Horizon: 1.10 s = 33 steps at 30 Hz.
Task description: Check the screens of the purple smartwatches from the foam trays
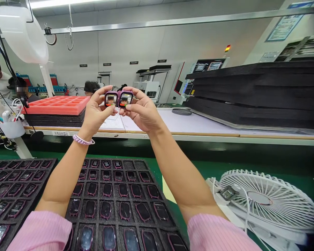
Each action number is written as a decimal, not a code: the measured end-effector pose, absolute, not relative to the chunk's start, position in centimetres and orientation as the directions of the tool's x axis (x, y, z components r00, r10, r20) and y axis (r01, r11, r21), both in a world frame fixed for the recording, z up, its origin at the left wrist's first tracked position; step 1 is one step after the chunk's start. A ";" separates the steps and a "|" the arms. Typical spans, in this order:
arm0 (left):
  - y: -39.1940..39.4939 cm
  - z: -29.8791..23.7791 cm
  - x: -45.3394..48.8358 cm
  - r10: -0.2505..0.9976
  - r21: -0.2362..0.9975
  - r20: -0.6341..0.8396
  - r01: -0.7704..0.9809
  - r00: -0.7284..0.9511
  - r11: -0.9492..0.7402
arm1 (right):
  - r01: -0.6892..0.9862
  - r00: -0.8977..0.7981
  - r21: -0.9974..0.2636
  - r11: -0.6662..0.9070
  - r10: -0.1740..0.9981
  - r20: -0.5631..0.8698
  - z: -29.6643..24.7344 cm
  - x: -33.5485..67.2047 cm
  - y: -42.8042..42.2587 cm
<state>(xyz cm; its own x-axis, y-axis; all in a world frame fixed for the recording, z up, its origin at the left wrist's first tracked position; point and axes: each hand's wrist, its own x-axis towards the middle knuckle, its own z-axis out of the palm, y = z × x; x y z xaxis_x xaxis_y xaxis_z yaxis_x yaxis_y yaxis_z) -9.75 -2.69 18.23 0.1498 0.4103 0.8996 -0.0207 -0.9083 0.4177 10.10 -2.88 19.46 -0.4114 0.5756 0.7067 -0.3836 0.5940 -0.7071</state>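
Raised before me, my left hand (98, 107) grips a small purple-framed smartwatch (111, 99) between thumb and fingers. A matching smartwatch (125, 99) is pinched in my right hand (143, 109). The two watches are side by side with their lit screens facing me, their inner edges close together or touching. Each screen shows a colourful picture. Below my arms lies a black foam tray (132, 164) with rows of similar purple-framed watches, mostly dark-screened; two slots at its far right corner hold none.
Another watch tray (18, 195) lies at left. Beyond are a red compartment tray (60, 104) on black foam, a shelf edge (199, 137) and stacked black foam trays (251, 94). A white fan (267, 202) stands at right, a pen cup (13, 128) at left. Several people sit behind.
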 end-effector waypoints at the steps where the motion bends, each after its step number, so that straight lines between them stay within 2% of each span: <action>1: -2.6 18.2 -9.8 0.400 0.406 0.904 -0.010 0.151 -0.914 | -0.381 -0.412 -0.708 0.594 0.577 0.706 19.4 10.1 -2.9; 9: -3.6 17.6 -9.5 0.450 0.452 0.884 0.013 0.127 -0.892 | -0.406 -0.401 -0.701 0.586 0.575 0.713 18.7 9.7 -3.4; 14: -6.6 14.9 -8.8 0.622 0.622 0.783 0.006 0.008 -0.783 | -0.401 -0.392 -0.766 0.503 0.661 0.640 15.7 9.1 -4.7; 20: -8.6 10.2 -9.1 0.775 0.774 0.632 -0.056 0.006 -0.631 | -0.436 -0.384 -0.820 0.371 0.747 0.543 10.1 8.2 -6.1; 33: -8.4 7.8 -9.5 0.813 0.813 0.582 -0.027 -0.026 -0.582 | -0.431 -0.397 -0.857 0.283 0.794 0.461 6.9 7.8 -5.8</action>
<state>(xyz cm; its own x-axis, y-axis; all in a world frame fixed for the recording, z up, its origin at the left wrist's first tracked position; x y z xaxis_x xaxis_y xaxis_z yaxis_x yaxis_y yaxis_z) -9.52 -8.43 7.75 -0.0261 0.8130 0.5817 -0.0270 -0.5822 0.8126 7.83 -5.79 6.90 -0.3967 0.7936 0.4614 -0.4308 0.2829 -0.8570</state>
